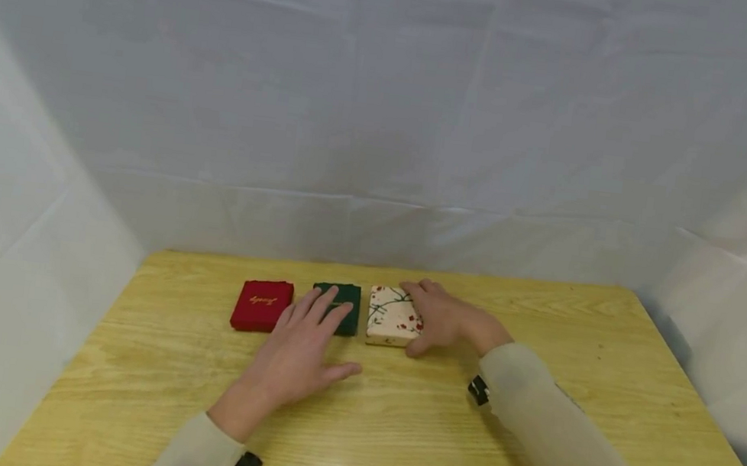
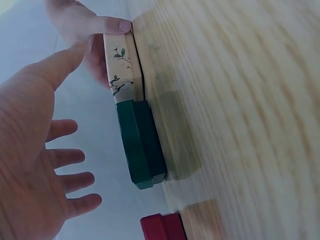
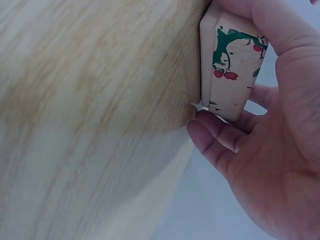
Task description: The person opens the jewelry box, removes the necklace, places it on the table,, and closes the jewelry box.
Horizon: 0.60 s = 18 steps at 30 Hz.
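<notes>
A cream gift box (image 1: 388,316) with printed branches and red blossoms lies on the table, at the right end of a row of small boxes. My right hand (image 1: 444,320) grips it from the right, thumb at its near edge and fingers round the far side. In the right wrist view the fingertips (image 3: 199,131) curl at the box's end, low against the wood. The left hand (image 1: 290,354) hovers with spread, straight fingers over the dark green box (image 1: 350,321), partly covering it. From the left wrist, a gap shows between that palm and the green box.
Left of the green box lies a red box (image 1: 262,304) with gold lettering. All stand towards the back of the wooden table (image 1: 392,435). White sheeting (image 1: 385,127) hangs behind the table and along both sides.
</notes>
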### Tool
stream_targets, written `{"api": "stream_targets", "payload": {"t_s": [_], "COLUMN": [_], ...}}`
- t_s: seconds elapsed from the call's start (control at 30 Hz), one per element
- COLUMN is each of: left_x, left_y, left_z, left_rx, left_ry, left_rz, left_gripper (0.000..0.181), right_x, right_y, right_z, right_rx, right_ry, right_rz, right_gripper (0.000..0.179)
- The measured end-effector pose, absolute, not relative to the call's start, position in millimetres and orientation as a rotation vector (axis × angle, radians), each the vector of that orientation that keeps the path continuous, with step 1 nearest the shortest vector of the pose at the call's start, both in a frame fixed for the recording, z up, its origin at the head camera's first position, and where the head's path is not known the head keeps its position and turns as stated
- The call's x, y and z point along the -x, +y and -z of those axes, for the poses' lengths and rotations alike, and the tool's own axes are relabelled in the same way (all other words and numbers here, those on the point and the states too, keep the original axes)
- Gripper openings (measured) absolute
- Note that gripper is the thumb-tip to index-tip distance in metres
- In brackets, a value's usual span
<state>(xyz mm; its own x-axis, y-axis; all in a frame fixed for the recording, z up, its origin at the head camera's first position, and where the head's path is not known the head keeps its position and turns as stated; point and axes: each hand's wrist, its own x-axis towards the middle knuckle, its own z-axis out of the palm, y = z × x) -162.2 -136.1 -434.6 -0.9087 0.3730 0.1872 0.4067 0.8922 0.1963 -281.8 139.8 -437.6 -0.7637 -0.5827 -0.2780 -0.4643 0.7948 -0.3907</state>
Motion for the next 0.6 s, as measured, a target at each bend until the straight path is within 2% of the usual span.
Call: {"api": "stream_targets", "payload": {"t_s": [0.37, 0.6], "left_x": [164.5, 165.7], "left_y": [-137.3, -137.4], "left_z": [437.7, 436.1], "left_rx": [0.616, 0.627], "left_ry": [-2.892, -2.883], "left_rz": [0.362, 0.413], "left_gripper": [0.094, 0.105], "right_x": [279.4, 272.5], "right_y": [142.9, 146.1], "right_z": [438.0, 429.5], "right_rx": [0.839, 0.881], "right_ry": [2.619, 2.63], "right_rz": [0.478, 0.537], "right_gripper": [0.12, 0.123]}}
